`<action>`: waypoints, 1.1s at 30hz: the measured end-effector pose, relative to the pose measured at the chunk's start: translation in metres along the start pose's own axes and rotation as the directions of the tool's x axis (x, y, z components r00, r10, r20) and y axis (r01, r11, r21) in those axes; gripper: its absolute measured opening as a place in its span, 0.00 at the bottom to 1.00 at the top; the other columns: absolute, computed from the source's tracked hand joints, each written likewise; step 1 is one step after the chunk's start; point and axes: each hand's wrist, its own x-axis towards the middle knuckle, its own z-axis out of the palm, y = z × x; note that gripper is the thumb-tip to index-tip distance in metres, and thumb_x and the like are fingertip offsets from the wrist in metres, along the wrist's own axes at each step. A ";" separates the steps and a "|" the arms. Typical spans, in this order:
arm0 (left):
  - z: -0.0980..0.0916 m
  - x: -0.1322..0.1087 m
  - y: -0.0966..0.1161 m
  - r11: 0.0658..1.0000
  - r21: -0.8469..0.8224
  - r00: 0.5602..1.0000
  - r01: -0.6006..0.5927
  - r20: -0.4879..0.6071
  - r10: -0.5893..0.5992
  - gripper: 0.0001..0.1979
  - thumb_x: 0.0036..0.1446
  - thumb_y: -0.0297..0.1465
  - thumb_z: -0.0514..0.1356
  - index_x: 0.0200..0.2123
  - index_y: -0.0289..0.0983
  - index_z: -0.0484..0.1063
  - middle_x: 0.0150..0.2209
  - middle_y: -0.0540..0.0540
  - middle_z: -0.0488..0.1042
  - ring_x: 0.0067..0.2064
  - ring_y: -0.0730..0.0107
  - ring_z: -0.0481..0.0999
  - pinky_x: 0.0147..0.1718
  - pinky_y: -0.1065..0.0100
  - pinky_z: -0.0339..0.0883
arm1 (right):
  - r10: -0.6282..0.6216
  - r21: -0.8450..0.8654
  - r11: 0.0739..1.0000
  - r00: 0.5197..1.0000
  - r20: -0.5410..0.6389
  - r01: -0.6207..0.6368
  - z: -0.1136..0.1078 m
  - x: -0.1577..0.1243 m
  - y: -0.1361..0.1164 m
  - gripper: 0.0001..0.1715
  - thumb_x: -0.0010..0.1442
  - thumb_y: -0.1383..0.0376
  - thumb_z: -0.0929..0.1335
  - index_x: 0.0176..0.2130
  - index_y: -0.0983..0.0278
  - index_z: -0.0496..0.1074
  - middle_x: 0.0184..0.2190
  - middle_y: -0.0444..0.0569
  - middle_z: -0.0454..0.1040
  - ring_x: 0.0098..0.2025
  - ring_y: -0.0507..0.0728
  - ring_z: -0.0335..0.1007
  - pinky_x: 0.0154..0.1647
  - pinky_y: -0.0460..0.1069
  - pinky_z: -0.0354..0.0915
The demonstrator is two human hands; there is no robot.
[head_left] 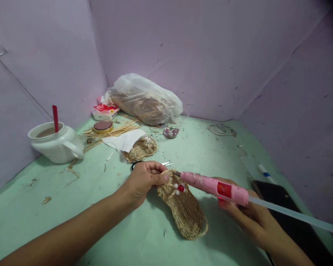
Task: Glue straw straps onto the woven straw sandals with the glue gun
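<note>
1. Around you, pale purple walls (166, 44) rise behind the light green tabletop (113, 231).
2. A stuffed plastic bag (144, 98) lies by the back wall.
3. Your right hand (249, 216) partly blocks a dark flat device (273, 192); it is wrapped round a pink glue gun (208, 184).
4. At left stands a white pot (58, 146) (a red stick (55, 118) in it).
5. Your left hand (144, 181) pinches the woven slipper (190, 214), front and centre, its upper end under the gun's tip.
6. Scissors (167, 163) lie partly hidden behind your left hand.
</note>
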 end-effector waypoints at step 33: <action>0.048 -0.031 0.020 -0.040 0.673 0.379 -0.738 0.463 0.801 0.11 0.53 0.28 0.56 0.39 0.40 0.73 0.31 0.43 0.75 0.35 0.62 0.71 0.36 0.64 0.60 | 0.067 -0.068 0.994 0.953 -0.295 -0.091 0.026 0.009 -0.009 0.20 0.62 0.54 0.58 0.44 0.59 0.71 0.25 0.48 0.75 0.30 0.58 0.71 0.31 0.51 0.69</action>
